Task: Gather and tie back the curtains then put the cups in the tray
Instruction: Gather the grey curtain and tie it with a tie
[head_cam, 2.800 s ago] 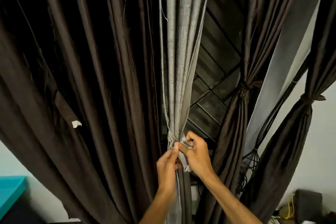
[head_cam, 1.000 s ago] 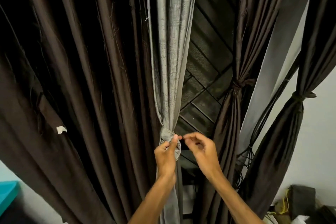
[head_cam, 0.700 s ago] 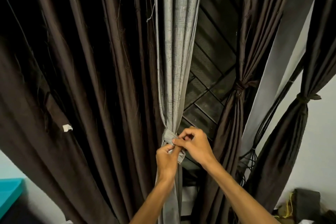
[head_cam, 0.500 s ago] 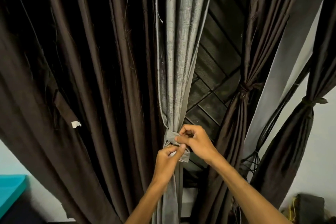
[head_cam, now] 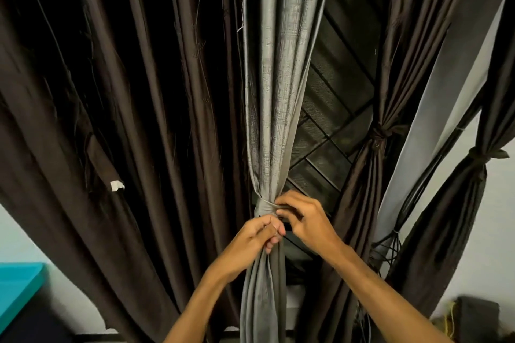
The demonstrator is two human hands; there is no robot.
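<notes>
A grey curtain (head_cam: 274, 97) hangs in the middle, gathered into a bunch and bound by a grey tie band (head_cam: 263, 206). My left hand (head_cam: 255, 239) grips the gathered cloth just below the band. My right hand (head_cam: 305, 220) pinches the band's end at its right side. A loose dark brown curtain (head_cam: 125, 120) hangs wide on the left. Two dark brown curtains on the right are tied back, one (head_cam: 373, 175) beside the grey one and another (head_cam: 457, 203) at the far right. No cups or tray are in view.
A dark window grille (head_cam: 331, 108) shows behind the grey curtain. A teal surface (head_cam: 16, 289) sits at the lower left. A dark box with yellow cord (head_cam: 473, 317) lies at the lower right by the white wall (head_cam: 498, 217).
My left hand has shifted from the loose end of the band to gripping the cloth under it. The band now sits tight and flat, with my right hand still pinching at its right side.
</notes>
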